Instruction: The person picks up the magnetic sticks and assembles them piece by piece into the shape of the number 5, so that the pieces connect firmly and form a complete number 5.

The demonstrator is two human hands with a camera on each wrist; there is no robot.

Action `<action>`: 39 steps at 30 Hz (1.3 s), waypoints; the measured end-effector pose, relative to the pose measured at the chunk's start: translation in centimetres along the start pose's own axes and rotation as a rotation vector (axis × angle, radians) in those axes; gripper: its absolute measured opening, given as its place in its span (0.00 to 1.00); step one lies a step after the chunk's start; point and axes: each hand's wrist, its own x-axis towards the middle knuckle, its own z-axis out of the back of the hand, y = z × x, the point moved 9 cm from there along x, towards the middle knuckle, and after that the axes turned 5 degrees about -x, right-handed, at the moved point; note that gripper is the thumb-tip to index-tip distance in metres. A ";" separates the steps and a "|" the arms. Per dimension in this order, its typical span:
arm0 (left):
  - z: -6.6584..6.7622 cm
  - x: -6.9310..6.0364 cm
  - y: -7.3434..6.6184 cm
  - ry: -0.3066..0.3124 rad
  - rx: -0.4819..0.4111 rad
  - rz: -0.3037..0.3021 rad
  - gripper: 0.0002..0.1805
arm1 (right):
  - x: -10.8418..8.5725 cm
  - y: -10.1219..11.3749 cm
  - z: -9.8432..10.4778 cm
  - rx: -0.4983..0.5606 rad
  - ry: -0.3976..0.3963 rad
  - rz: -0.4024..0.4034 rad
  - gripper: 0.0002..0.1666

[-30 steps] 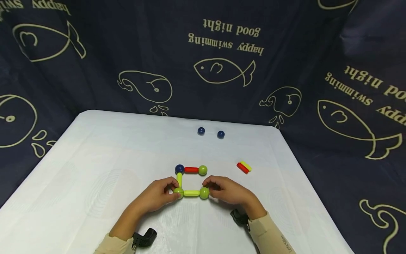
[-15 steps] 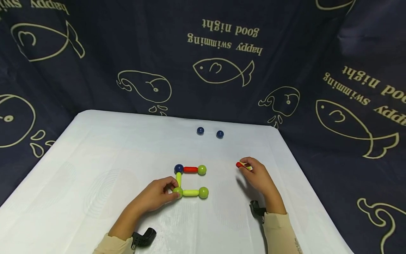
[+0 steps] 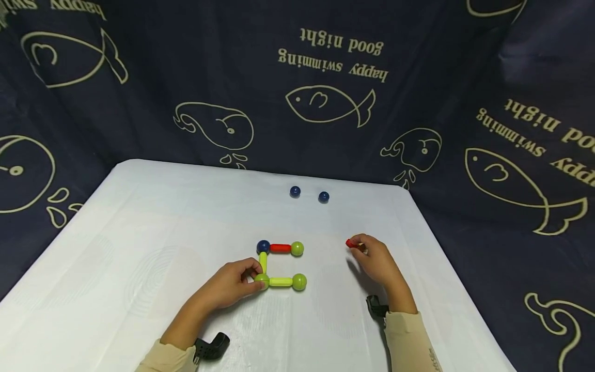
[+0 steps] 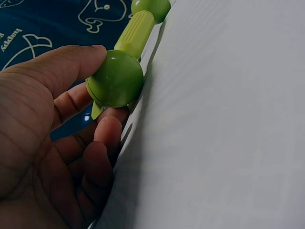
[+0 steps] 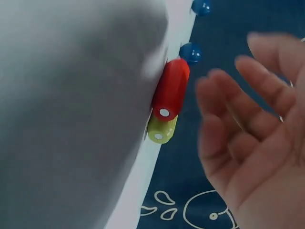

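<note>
By red rod (image 5: 172, 88), right grip (image 3: 377, 261): hold unclear; left grip (image 3: 232, 283) pinches part-hidden green ball (image 4: 116, 78).

The white flat table (image 3: 153, 222) is looking bright in the head view, with soft shadows falling; both wrist views are appearing dimmer, and the right one's bare fingers (image 5: 213, 138) are blurring.

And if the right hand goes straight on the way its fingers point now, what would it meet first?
Probably the loose red rod, which lies just ahead of the right hand, with the yellow-green rod beside it. Whether hand and rod touch is unclear between the views.
</note>
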 end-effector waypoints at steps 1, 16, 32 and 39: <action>0.0 0.0 0.0 0.000 0.001 0.000 0.11 | 0.0 -0.1 0.2 -0.010 -0.019 -0.006 0.12; -0.1 -0.1 0.0 0.006 0.006 0.009 0.11 | -0.1 -0.6 -0.8 -0.023 0.036 -0.041 0.19; 0.0 0.0 0.0 0.002 0.003 0.019 0.11 | 0.0 -0.6 -1.5 0.058 0.095 -0.067 0.15; 0.0 0.0 -0.1 0.003 0.002 0.014 0.11 | 0.0 -0.8 -2.1 0.043 0.143 -0.103 0.14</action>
